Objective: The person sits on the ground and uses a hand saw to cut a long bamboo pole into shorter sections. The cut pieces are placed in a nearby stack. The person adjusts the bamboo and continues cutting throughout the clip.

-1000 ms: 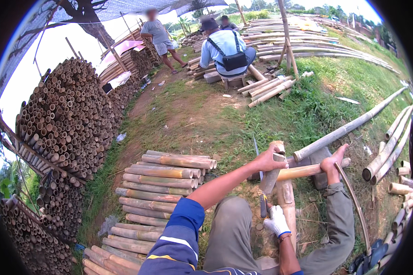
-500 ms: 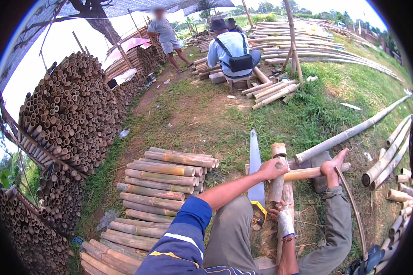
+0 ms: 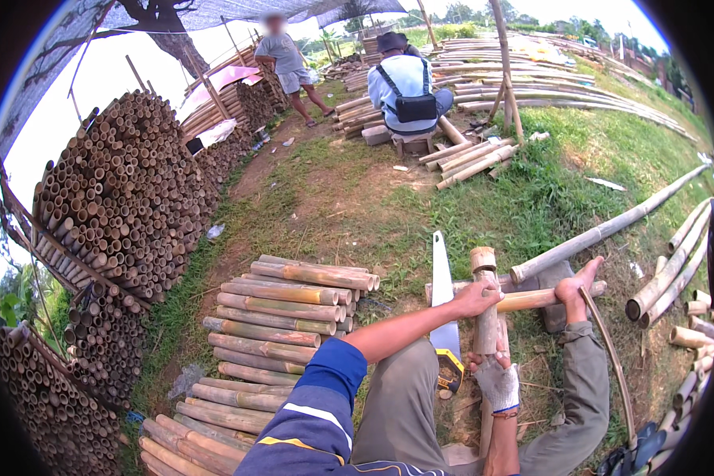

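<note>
A short bamboo piece [image 3: 485, 335] stands lengthwise in front of me. My left hand [image 3: 476, 299] is closed around it below its far end. My right hand [image 3: 497, 382], in a white glove with bare fingertips, has its fingers curled at the near end. Just left of the piece is a hand saw [image 3: 443, 274], blade pointing away and black-and-yellow handle close to my knee. A paler bamboo pole [image 3: 531, 300] lies crosswise behind the held piece, with my bare foot [image 3: 577, 287] against it. Part of the held piece is hidden by my left hand.
Cut bamboo lengths [image 3: 274, 309] lie piled at my left. Beyond is a tall stack of bamboo [image 3: 127, 182]. A long pole [image 3: 603, 230] slants off at the right, near a thin curved stick [image 3: 611, 357]. A seated person [image 3: 404, 87] and a standing person [image 3: 282, 59] are farther off.
My right hand has turned and its fingers have come up to the bamboo's near end. The bamboo and left hand have shifted slightly. The saw has slid a little toward me.
</note>
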A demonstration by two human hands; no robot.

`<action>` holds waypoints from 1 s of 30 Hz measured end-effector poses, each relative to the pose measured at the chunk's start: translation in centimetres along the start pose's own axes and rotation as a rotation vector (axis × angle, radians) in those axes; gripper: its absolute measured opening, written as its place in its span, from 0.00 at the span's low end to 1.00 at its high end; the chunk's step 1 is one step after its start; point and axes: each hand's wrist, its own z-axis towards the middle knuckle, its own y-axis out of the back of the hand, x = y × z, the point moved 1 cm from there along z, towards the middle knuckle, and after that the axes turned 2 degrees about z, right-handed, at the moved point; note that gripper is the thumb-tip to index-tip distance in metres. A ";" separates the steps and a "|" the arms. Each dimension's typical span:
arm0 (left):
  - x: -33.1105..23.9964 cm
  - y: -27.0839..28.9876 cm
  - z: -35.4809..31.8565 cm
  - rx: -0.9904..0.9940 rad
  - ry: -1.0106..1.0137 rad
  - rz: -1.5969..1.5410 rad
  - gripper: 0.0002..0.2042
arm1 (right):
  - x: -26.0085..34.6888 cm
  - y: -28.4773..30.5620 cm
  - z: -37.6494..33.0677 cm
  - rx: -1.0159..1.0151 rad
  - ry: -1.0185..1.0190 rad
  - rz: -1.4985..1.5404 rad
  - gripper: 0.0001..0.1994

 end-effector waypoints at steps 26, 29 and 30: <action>4.9 1.0 0.7 0.446 0.057 0.685 0.25 | -0.4 3.4 -0.5 -0.170 -0.404 -0.627 0.24; 4.2 0.1 1.5 0.507 0.038 0.704 0.24 | 6.4 2.2 -4.2 -0.195 -0.424 -0.822 0.30; 5.4 0.4 1.5 0.508 0.039 0.708 0.24 | 9.2 2.3 -4.9 -0.195 -0.412 -0.911 0.31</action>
